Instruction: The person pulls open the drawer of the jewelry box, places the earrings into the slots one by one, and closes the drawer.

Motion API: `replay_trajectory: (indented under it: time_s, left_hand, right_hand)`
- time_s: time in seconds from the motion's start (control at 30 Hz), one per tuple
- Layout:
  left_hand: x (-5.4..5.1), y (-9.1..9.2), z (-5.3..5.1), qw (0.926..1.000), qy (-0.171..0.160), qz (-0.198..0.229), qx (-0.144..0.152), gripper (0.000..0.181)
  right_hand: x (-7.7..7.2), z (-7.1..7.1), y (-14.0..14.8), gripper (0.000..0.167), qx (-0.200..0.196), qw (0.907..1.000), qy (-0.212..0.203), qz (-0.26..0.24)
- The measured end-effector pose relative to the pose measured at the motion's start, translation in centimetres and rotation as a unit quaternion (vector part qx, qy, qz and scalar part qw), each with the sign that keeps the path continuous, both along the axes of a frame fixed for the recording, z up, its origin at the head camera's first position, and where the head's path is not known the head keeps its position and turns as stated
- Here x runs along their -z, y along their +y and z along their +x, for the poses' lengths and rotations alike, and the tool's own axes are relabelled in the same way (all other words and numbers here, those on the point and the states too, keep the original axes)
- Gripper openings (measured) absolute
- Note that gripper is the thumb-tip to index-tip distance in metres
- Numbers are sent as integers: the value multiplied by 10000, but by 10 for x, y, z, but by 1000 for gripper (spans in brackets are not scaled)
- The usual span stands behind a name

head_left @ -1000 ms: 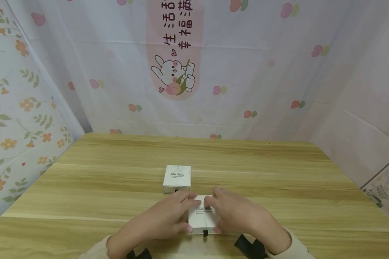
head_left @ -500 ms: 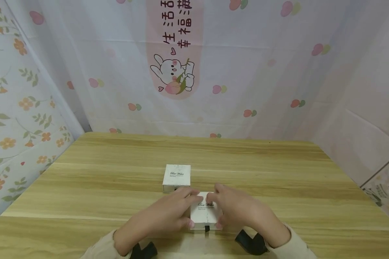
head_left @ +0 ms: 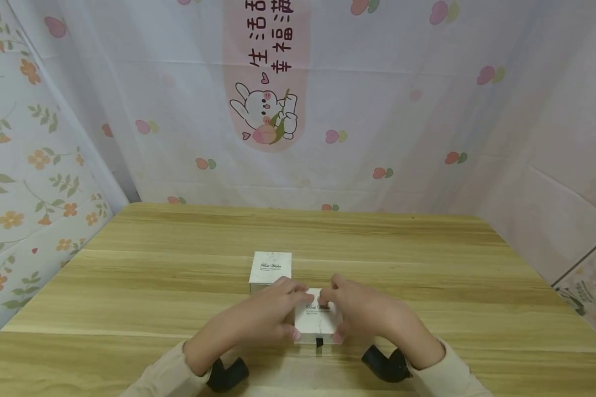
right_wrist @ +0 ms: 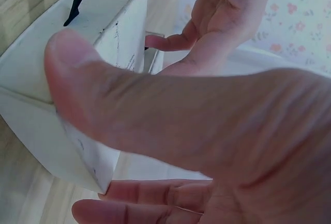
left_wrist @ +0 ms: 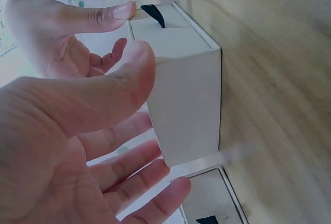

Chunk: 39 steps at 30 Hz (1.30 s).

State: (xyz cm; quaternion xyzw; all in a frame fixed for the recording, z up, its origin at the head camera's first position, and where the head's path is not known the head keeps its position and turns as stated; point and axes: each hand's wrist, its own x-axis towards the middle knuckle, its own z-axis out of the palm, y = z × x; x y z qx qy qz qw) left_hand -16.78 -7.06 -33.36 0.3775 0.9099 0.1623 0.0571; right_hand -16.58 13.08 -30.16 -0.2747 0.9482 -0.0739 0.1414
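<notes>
A white gift box printed "Best Wishes" lies on the wooden table, its black pull tab facing the person. From the left, my left hand grips it, thumb at the near corner and fingertips at the far end. My right hand holds the right side the same way. In the left wrist view the left thumb lies against the box edge; the right thumb presses the tab end in the right wrist view. Just behind and to the left sits a second white box, its near right corner hidden by the left fingers.
The wooden table reaches back to a white printed curtain. Floral cloth hangs at the left. Black curved pieces sit by both wrists.
Both hands have slid the held box a little away from the person and slightly right, closer beside the second box. The second box has stayed in place.
</notes>
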Motion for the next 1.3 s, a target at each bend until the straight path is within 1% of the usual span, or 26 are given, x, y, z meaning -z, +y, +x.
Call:
replay_trajectory:
  time_s: [0.07, 0.17, 0.3, 0.43, 0.7, 0.97, 1.17, 1.3]
  left_hand:
    - [-1, 1, -2, 10000, -1, 1, 21, 60]
    - [-1, 2, -4, 9998, 155, -107, 73, 59]
    - [-3, 6, -8, 9987, 329, -388, 78, 59]
    - [-5, 8, -12, 9978, 403, -517, 92, 58]
    - [-7, 10, -20, 9984, 200, -532, -43, 59]
    - [-8, 11, -29, 9975, 294, -634, -77, 59]
    - [-7, 13, -37, 9983, 204, -530, -107, 57]
    - [-6, 14, -41, 9982, 169, -540, -174, 57]
  right_hand:
    - [0, -2, 0, 50, 46, 10000, -25, -19]
    - [0, -4, 0, 49, 73, 10000, -43, -26]
    - [0, -8, 0, 48, 104, 9999, -63, -76]
    - [0, -11, 1, 48, 140, 9998, -114, -123]
    - [1, -18, 2, 46, 218, 9994, -161, -225]
    - [4, -28, 5, 44, 362, 9978, -305, -470]
    - [7, -35, 8, 48, 382, 9965, -343, -656]
    - [9, -38, 10, 51, 400, 9962, -327, -702]
